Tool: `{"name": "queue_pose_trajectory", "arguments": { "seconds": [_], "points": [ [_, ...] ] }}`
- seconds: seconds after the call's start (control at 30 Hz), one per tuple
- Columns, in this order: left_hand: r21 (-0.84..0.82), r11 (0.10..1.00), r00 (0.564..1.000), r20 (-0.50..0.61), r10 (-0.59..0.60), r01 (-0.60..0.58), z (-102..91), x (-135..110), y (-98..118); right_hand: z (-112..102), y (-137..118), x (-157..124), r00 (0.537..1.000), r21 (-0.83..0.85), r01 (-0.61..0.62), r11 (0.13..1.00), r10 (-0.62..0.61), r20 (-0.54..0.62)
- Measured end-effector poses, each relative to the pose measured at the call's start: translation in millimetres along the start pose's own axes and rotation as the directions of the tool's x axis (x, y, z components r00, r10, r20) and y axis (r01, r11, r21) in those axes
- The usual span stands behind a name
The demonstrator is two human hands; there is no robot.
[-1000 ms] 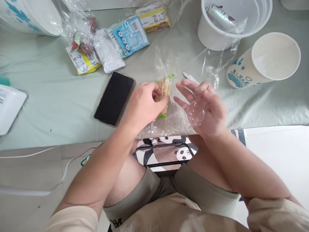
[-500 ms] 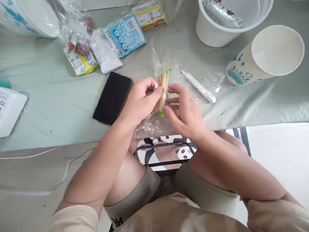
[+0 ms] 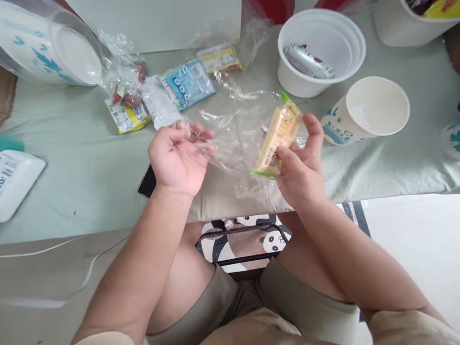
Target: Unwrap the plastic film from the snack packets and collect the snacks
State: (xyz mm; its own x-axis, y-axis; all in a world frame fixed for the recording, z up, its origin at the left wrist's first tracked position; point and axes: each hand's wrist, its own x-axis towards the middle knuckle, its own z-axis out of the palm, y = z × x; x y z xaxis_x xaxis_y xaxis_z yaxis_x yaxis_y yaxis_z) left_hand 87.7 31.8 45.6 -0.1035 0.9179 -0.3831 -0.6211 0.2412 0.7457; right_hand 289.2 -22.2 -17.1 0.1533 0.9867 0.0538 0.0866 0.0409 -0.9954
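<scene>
A yellow snack packet (image 3: 276, 139) with green ends is tilted in my right hand (image 3: 302, 167), pinched between thumb and fingers above the table's front part. My left hand (image 3: 181, 155) is turned palm up to the left of it, its fingers curled on a clear plastic bag (image 3: 237, 136). The crumpled bag stretches between both hands. A dark phone (image 3: 147, 182) lies partly hidden under my left wrist.
Past my hands lie a blue packet (image 3: 190, 84), yellow-and-white packets (image 3: 221, 58) and crumpled clear wrap (image 3: 124, 79). At the right stand a white tub (image 3: 321, 88) holding a silvery wrapped roll and a paper cup (image 3: 341, 129). A white box (image 3: 21, 182) sits far left.
The packet has moved right and up, now in my right hand, which was open beside it. My left hand has let go of it, moved left and turned palm up with the plastic.
</scene>
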Motion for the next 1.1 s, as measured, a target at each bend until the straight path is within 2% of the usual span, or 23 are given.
{"name": "queue_pose_trajectory", "arguments": {
  "seconds": [0.1, 0.27, 0.37, 0.47, 0.6, 0.67, 0.73, 0.83, 0.9, 0.93, 0.97, 1.0, 1.03, 1.07, 1.1],
  "points": [
    [-0.038, 0.999, 0.999, -0.029, -0.016, 0.015, 0.7, 5, -2, -8, -3, 7, 0.997, 0.144, 0.02, 0.989, -0.01, -0.071],
    [-0.043, 0.997, 0.998, -0.013, -0.058, 0.057, 5.5, 0, -1, -12, -7, 13, 0.995, 0.346, -0.057, 0.937, 0.081, -0.055],
    [-0.035, 0.998, 0.999, -0.016, -0.05, 0.049, 3.7, -1, 1, -8, -8, 15, 0.989, 0.421, -0.1, 0.901, 0.136, -0.056],
    [-0.035, 0.996, 0.997, -0.002, -0.083, 0.083, 0.4, -1, 3, -4, -8, 12, 0.993, 0.422, -0.045, 0.905, 0.087, -0.08],
    [-0.045, 0.989, 0.99, 0.036, -0.136, 0.138, -1.3, -2, 8, -6, -21, 7, 0.986, 0.212, 0.132, 0.968, -0.105, -0.133],
    [-0.043, 0.989, 0.989, 0.044, -0.14, 0.142, -1.0, -4, 10, -14, -36, 13, 0.961, 0.05, 0.239, 0.97, -0.229, -0.158],
    [-0.033, 0.99, 0.988, 0.074, -0.137, 0.139, -0.7, -5, 11, -27, -56, 30, 0.912, -0.146, 0.34, 0.929, -0.363, -0.188],
    [-0.014, 0.991, 0.981, 0.147, -0.128, 0.131, -1.3, -6, 10, -49, -88, 79, 0.863, -0.475, 0.36, 0.803, -0.48, -0.158],
    [-0.001, 0.992, 0.976, 0.18, -0.124, 0.126, -2.3, -5, 8, -59, -108, 116, 0.905, -0.655, 0.252, 0.712, -0.413, -0.1],
    [0.005, 0.992, 0.975, 0.187, -0.124, 0.125, -2.9, -5, 7, -62, -117, 131, 0.92, -0.714, 0.146, 0.685, -0.359, -0.157],
    [0.011, 0.992, 0.973, 0.192, -0.125, 0.125, -3.5, -5, 7, -64, -125, 142, 0.951, -0.752, 0.024, 0.658, -0.246, -0.185],
    [0.017, 0.992, 0.972, 0.196, -0.127, 0.126, -4.0, -5, 6, -64, -132, 149, 0.961, -0.78, -0.109, 0.616, -0.136, -0.242],
    [0.021, 0.991, 0.971, 0.202, -0.131, 0.129, -4.6, -5, 6, -63, -137, 150, 0.956, -0.795, -0.189, 0.576, -0.078, -0.283],
    [0.022, 0.991, 0.967, 0.217, -0.135, 0.134, -5.1, -5, 6, -61, -140, 146, 0.951, -0.8, -0.22, 0.558, -0.058, -0.303],
    [0.022, 0.99, 0.959, 0.245, -0.142, 0.141, -5.6, -5, 7, -58, -141, 137, 0.948, -0.799, -0.204, 0.565, -0.09, -0.305]
  ]
}}
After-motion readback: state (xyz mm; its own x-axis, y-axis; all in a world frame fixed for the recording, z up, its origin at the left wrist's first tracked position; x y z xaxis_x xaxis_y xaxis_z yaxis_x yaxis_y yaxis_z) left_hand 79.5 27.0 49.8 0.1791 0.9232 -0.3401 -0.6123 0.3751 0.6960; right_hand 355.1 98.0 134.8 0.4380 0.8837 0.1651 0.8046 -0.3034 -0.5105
